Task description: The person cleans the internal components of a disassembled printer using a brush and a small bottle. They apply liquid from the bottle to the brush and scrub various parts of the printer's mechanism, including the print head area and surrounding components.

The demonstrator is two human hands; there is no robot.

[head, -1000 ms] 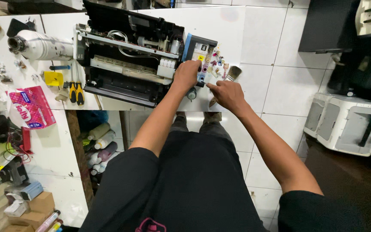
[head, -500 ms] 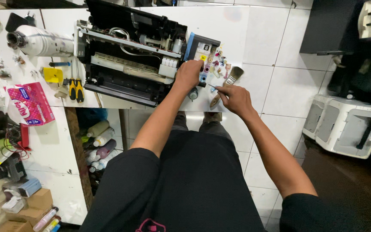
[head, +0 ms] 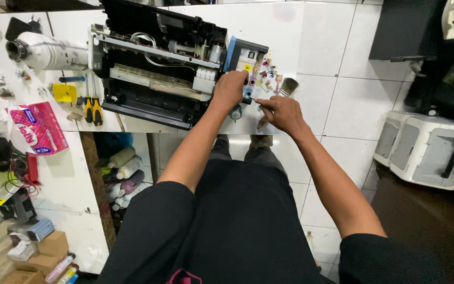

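An opened black printer (head: 153, 68) with its cover off lies on the white tiled table (head: 316, 63). At its right end is the ink tank unit (head: 244, 55) with coloured caps. My left hand (head: 230, 89) is curled over the front of that unit, gripping it. Just to its right, my right hand (head: 280, 111) pinches a small black piece (head: 248, 100) against the unit, fingertips almost touching the left hand. A small grey cylinder (head: 236, 112) stands below my left hand. A paintbrush (head: 286, 88) lies behind my right hand.
Yellow-handled screwdrivers (head: 91, 108), a white paper roll (head: 48, 50) and a pink tissue pack (head: 35, 129) lie left of the printer. Bottles (head: 124, 168) stand under the table. A white printer (head: 426, 150) sits on the floor at right; cardboard boxes (head: 48, 244) at lower left.
My right hand has shifted slightly, bringing its fingertips in beside my left hand. My left hand has stayed on the ink tank unit.
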